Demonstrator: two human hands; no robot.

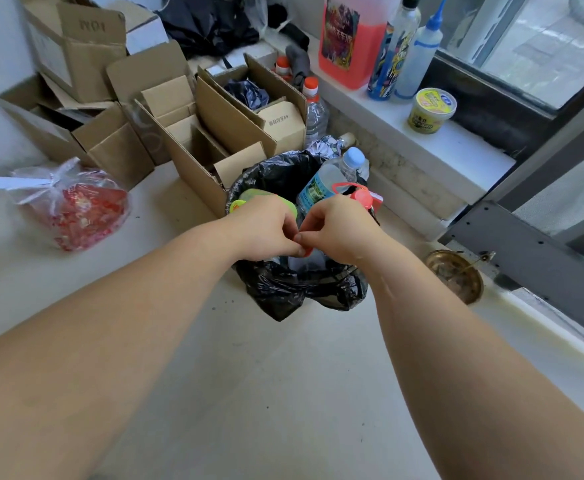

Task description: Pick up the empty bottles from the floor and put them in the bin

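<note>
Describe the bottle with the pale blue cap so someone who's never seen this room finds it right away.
Find the black-bagged bin on the floor below the window ledge. The bottle sticks up from its far right side, clear with a blue-green label. Its pale blue cap sets it apart from the orange-capped bottle behind.

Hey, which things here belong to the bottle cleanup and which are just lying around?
Part of the job:
bin
blue-capped bottle
red-capped bottle
left hand
right hand

Just lying about:
cardboard boxes
red bag
pink jug
yellow tub
brass dish
</note>
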